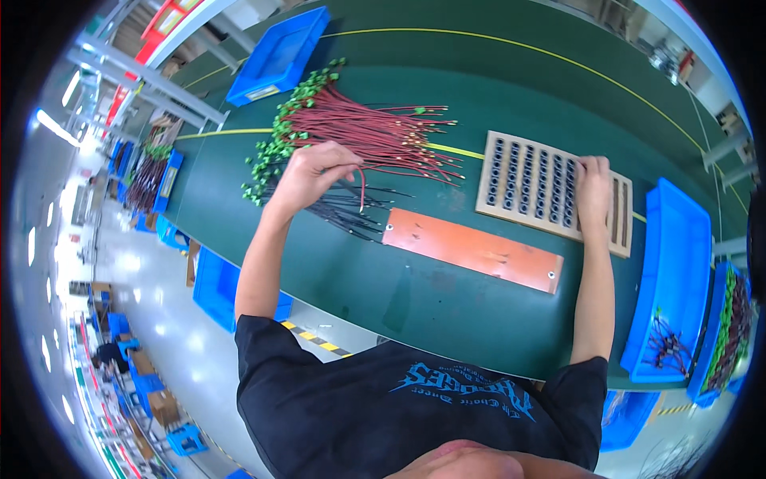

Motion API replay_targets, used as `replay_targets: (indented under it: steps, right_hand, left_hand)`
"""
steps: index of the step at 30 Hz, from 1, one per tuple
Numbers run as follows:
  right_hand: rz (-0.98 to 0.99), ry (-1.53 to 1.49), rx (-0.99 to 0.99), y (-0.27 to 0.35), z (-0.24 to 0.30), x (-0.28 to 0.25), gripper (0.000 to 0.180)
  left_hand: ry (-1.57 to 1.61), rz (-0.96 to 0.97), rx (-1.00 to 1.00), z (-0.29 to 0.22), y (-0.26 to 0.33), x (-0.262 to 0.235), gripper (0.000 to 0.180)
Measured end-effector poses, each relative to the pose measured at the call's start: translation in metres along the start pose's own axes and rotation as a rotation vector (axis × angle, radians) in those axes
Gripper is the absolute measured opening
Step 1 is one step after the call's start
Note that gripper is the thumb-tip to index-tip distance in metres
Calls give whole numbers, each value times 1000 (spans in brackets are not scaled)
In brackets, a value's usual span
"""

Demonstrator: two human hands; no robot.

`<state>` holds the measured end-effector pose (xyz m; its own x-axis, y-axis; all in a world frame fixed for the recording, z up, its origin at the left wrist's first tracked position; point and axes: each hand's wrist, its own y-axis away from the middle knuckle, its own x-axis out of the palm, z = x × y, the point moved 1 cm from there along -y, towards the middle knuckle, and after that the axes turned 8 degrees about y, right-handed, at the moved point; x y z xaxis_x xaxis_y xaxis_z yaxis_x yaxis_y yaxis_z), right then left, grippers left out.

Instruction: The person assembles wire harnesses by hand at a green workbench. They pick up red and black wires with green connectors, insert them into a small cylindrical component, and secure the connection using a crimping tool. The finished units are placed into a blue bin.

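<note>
Your green table leaves open room at six o'clock along its near edge, while a blue bin blocks three o'clock. Red wires spread at eleven, a wooden board sits at two, an orange strip lies central. Your left hand, at ten, pinches a single red wire; your right hand is over the board, its grip impossible to tell.

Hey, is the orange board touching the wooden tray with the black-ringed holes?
Apart: the head view shows green tabletop between the orange board and the wooden tray.
</note>
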<state>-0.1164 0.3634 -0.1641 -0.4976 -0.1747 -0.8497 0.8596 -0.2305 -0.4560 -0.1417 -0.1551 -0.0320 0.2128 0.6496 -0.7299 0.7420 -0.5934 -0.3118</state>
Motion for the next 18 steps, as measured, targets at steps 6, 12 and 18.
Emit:
replay_targets:
  steps: [6, 12, 18]
  right_hand:
    - [-120, -15, -9, 2, -5, 4, 19]
    - [-170, -141, 87, 1, -10, 8, 20]
    - [-167, -189, 104, 1, -11, 5, 22]
  left_hand:
    - [-676, 190, 2, 5, 49, -18, 24]
    - [-576, 144, -58, 74, 61, 5, 24]
    - [-473, 147, -56, 88, 54, 11, 15]
